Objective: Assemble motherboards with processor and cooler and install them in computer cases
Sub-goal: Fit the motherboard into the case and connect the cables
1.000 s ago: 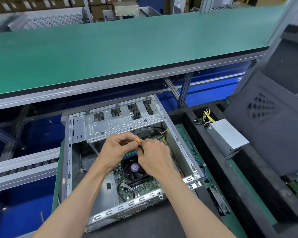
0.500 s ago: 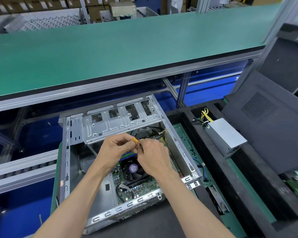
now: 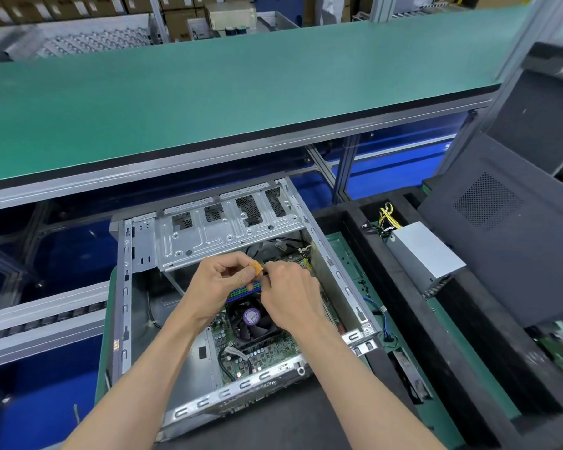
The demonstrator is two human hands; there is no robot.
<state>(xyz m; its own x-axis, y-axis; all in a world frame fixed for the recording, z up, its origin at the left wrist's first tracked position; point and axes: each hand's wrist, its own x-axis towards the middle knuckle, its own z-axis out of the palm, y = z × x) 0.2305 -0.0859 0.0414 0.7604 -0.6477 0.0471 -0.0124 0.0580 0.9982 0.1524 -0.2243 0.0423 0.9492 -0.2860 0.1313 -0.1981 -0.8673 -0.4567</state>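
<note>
Computer case [image 3: 127,287], open-sided, lying flat on green desk [image 3: 103,336]; landmark for all below. Inside case: motherboard [image 3: 260,352] w/ cooler fan [image 3: 252,319], purple label at hub; drive cage [image 3: 228,232] at far end. Left hand [image 3: 218,284] above case centre, over motherboard, fingers [image 3: 244,274] curled, pinching small orange connector [image 3: 257,267]. Right hand [image 3: 293,297] touching left, fingers curled onto same connector; exact grip hidden. Right of case: power supply unit [image 3: 426,254] w/ yellow wires [image 3: 385,217] in black tray [image 3: 348,222]; dark side panel [image 3: 501,228] farther right.
</note>
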